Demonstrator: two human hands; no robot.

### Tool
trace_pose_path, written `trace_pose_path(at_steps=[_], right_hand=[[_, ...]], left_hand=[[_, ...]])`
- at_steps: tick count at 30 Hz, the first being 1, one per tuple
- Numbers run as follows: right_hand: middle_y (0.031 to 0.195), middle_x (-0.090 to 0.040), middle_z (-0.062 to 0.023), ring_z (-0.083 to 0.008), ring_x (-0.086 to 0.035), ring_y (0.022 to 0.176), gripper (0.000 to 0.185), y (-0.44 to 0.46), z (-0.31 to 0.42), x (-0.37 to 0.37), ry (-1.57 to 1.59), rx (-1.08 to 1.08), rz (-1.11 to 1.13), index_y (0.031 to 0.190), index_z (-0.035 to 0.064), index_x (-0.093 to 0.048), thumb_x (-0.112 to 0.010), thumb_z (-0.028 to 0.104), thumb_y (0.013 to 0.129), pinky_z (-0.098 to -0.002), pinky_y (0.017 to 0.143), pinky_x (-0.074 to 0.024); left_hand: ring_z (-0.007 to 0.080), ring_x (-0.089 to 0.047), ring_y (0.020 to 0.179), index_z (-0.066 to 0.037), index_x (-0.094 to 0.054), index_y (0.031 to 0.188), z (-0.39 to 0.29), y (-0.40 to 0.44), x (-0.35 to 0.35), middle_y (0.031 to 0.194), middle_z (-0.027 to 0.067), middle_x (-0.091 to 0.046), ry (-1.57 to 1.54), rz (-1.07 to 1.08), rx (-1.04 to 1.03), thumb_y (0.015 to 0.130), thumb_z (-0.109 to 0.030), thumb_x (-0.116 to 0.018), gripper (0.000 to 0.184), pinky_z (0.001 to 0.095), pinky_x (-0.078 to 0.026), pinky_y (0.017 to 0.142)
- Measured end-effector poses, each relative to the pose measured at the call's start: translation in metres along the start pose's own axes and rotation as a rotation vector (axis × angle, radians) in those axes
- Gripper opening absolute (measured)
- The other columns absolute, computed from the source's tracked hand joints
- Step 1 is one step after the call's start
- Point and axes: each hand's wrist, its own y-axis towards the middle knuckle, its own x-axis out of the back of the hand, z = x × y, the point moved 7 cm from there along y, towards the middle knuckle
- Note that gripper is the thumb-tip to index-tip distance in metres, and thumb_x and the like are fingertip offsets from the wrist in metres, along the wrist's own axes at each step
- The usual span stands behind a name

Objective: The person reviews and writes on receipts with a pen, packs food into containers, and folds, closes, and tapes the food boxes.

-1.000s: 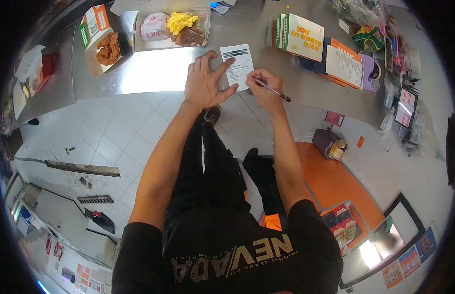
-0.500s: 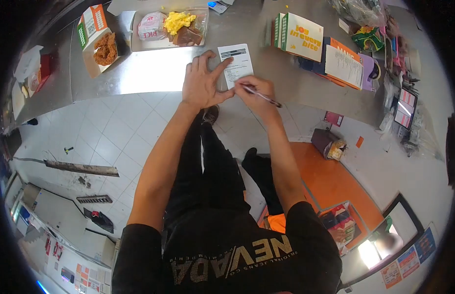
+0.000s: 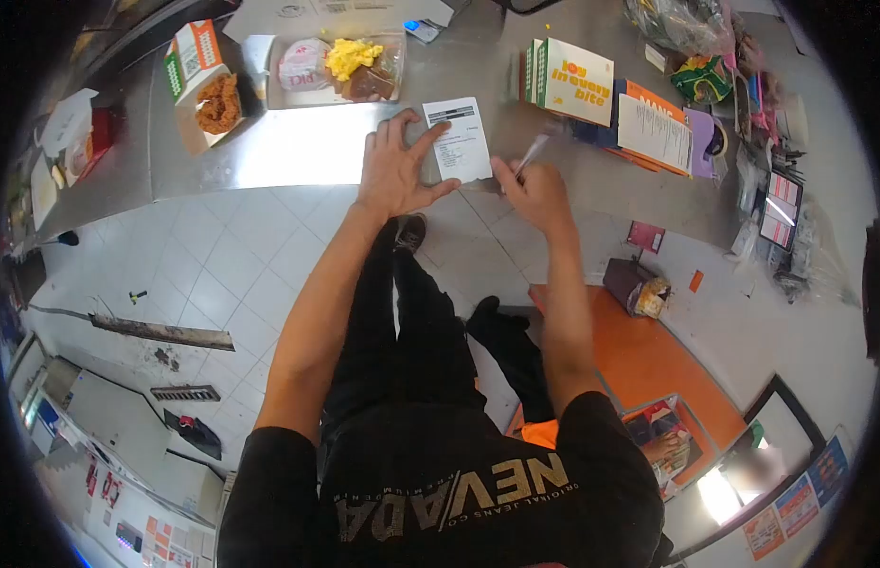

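A printed receipt lies on the steel counter. My left hand is open beside it, the index finger resting across the receipt's left side and the thumb near its lower edge. Just right of the slip, my right hand is closed round a pen, whose upper end is smeared by motion. The pen now points up and away from the paper. Beyond the receipt is an open meal box holding a wrapped rice pack, yellow scrambled egg and a brown piece of food.
On the left stand a carton with fried chicken and another open box. Folded food cartons and a printed orange-edged pack sit right. A tape roll, plastic bags and a tablet lie farther right.
My right hand has moved right, off the receipt, and the pen has turned from pointing at the paper to pointing upward. The left hand stays on the receipt.
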Motion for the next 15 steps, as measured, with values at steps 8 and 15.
trace_pose_path(at_steps=[8,15], right_hand=[[0.084,-0.071,-0.0217,-0.042,-0.07,0.085,0.05,0.027,0.063,0.062,-0.513,-0.055,-0.054,0.082,0.0017,-0.072,-0.059,0.048,0.095,-0.0488,0.076,-0.0543],[0.126,-0.061,-0.0182,-0.035,-0.058,0.118,0.029,0.017,0.092,-0.026,-0.227,0.45,-0.302,0.11,0.0079,-0.072,-0.068,0.028,0.09,-0.0456,0.093,-0.0508]], left_hand=[[0.0343,-0.042,0.125,-0.027,-0.052,0.147,0.01,0.009,0.007,0.133,0.016,-0.043,0.03,0.116,-0.013,0.072,-0.06,-0.081,0.087,0.0457,-0.04,0.102],[0.0365,-0.051,0.115,-0.011,-0.054,0.143,0.013,0.0,0.034,0.121,0.0199,-0.053,-0.013,-0.037,-0.134,0.082,-0.049,-0.076,0.075,0.0461,-0.044,0.098]])
